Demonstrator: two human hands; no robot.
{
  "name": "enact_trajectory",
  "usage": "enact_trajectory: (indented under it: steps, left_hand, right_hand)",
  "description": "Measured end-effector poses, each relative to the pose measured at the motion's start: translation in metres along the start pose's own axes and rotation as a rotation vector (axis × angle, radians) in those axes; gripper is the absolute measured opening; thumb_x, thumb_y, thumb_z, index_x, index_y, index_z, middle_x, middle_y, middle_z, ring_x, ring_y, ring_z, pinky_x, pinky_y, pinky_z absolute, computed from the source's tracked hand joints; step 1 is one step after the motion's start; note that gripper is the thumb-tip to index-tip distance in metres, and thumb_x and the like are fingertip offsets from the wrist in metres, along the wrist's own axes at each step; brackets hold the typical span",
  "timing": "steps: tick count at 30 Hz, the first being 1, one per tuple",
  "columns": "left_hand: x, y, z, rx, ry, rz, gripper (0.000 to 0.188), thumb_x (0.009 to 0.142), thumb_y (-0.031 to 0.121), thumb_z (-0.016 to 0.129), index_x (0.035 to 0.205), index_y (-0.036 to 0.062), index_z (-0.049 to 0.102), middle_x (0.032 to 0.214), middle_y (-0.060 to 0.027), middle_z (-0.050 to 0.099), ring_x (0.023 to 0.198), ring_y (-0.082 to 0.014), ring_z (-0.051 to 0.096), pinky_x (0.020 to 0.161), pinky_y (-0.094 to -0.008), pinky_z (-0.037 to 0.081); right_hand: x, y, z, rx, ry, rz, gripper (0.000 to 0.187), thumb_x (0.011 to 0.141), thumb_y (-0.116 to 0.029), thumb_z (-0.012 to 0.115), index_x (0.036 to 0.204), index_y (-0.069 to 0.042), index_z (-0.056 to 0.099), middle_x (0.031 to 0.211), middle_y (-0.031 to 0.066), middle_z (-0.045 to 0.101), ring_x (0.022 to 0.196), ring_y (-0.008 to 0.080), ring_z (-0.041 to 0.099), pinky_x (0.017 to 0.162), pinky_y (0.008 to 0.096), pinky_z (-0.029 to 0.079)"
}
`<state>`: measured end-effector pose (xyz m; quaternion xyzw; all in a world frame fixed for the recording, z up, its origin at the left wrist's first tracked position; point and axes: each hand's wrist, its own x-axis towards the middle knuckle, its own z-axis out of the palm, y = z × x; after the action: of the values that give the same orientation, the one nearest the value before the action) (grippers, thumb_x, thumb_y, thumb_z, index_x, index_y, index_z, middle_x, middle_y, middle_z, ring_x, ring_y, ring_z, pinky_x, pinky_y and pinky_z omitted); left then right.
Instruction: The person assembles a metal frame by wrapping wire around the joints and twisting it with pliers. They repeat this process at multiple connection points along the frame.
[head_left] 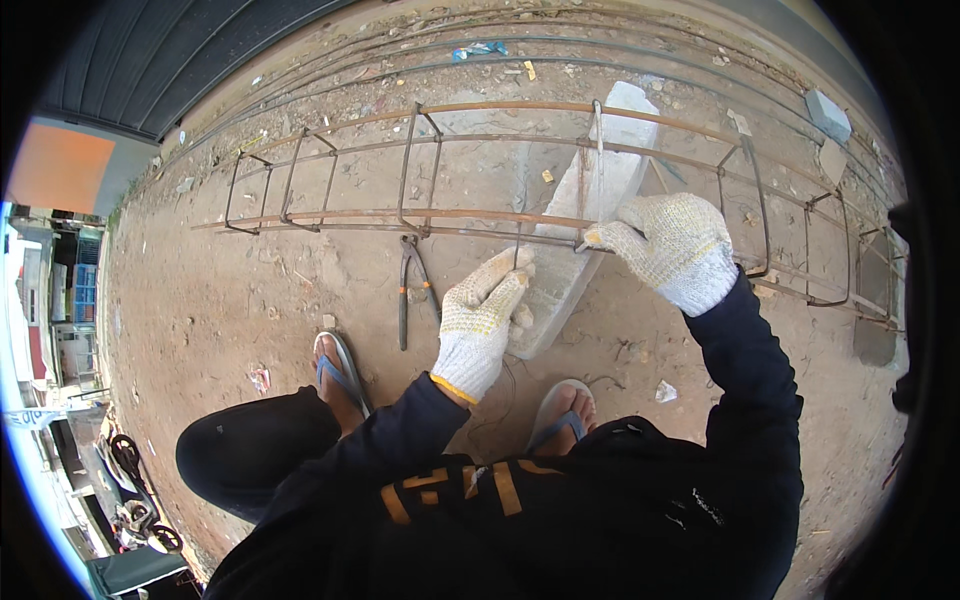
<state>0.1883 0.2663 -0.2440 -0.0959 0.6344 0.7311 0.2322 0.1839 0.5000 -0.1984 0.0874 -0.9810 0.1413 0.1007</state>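
Note:
A long rebar cage [350, 217] of rusty rods and square stirrups stretches across the ground before me. My left hand [474, 318], in a white knit glove, is closed in a pinch on a thin dark tie wire [517, 243] close to the near rods. My right hand [672, 245], gloved alike, has its fingers closed at the cage's near lower rod, beside the foot of an upright stirrup [599, 150]. What exactly lies under those fingertips is partly hidden. Pincers [405, 290] with orange-marked handles lean at the cage, left of my left hand.
A pale concrete block [560, 275] lies slantwise beneath the cage. Long loose rods [560, 42] run along the far side. Another grey block [828, 115] sits at the far right. My sandalled feet are near the cage; a motorbike [135, 500] stands at left.

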Motion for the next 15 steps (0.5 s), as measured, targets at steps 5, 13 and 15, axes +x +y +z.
enact_trajectory:
  steps: [5, 13, 15]
  left_hand:
    - [0.020, -0.010, 0.045, -0.141, -0.005, -0.006, 0.035, 0.092, 0.005, 0.063, 0.127, 0.0011, 0.060, 0.091, -0.0067, 0.069, 0.065, -0.0117, 0.064, 0.053, -0.0208, 0.047]
    - [-0.014, 0.033, 0.010, -0.532, -0.375, -0.526, 0.034, 0.100, 0.009, 0.051, 0.134, 0.0056, 0.052, 0.119, -0.0078, 0.063, 0.091, -0.0155, 0.065, 0.067, -0.0238, 0.057]
    - [-0.017, 0.033, 0.011, -0.573, -0.354, -0.502, 0.034, 0.099, 0.009, 0.051, 0.134, 0.0056, 0.052, 0.118, -0.0074, 0.063, 0.091, -0.0158, 0.065, 0.072, -0.0239, 0.057]
  right_hand:
    - [0.007, 0.028, -0.012, 0.133, -0.110, -0.057, 0.045, 0.091, -0.050, 0.057, 0.082, -0.009, 0.073, 0.078, 0.0178, 0.067, 0.076, 0.0336, 0.067, 0.071, 0.0466, 0.052]
    - [0.027, 0.036, -0.021, 0.119, 0.107, -0.050, 0.028, 0.091, -0.032, 0.061, 0.104, -0.009, 0.070, 0.102, 0.0139, 0.069, 0.092, 0.0343, 0.065, 0.080, 0.0419, 0.051]
    - [0.027, 0.027, -0.020, 0.136, 0.027, -0.017, 0.029, 0.090, -0.033, 0.061, 0.104, -0.008, 0.071, 0.102, 0.0137, 0.069, 0.093, 0.0339, 0.065, 0.081, 0.0418, 0.051]
